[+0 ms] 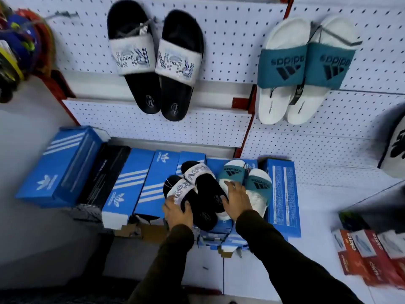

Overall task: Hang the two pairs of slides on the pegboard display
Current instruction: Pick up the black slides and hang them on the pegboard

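Note:
Two pairs of slides lie on blue shoeboxes below the pegboard (219,36). The black pair with white straps (203,191) sits on the left, and my left hand (178,212) grips the heel of its nearer slide. The white pair with teal straps (252,183) lies to the right. My right hand (236,198) rests with spread fingers across the heel of the left white slide, also touching the black pair. Two matching pairs hang on the pegboard above: a black-and-white pair (156,62) and a white-and-teal pair (304,69).
Several blue shoeboxes (63,165) and one black box (105,174) stand in a row under the board. An empty metal hook (63,15) sticks out at upper left. Colourful goods (19,47) hang far left. Red-and-white boxes (370,255) sit at lower right.

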